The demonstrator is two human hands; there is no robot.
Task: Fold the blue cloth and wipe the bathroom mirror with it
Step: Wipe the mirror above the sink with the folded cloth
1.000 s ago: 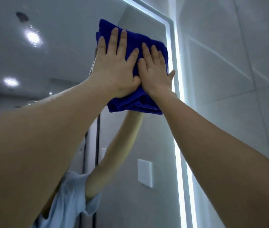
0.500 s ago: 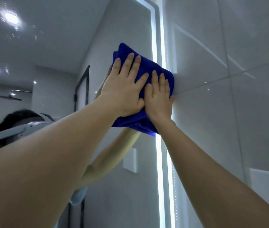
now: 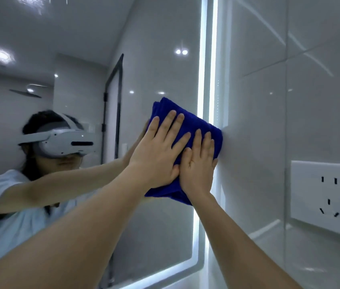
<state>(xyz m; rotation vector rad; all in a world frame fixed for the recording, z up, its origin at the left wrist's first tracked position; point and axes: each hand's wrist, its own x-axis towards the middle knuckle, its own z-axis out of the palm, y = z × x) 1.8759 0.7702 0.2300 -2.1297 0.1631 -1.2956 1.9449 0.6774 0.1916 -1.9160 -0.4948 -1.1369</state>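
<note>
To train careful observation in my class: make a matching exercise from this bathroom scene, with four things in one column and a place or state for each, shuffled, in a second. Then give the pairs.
Column A
1 blue cloth
2 left hand
3 wall socket
4 light strip

Column B
a white, on the tiled wall right of the mirror
b folded, pressed against the mirror's right edge
c glowing along the mirror's border
d flat on the cloth, fingers straight

Pairs: 1-b, 2-d, 3-a, 4-c

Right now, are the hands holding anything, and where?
Nothing is gripped: left hand and right hand press the blue cloth by its face against the mirror.
</note>
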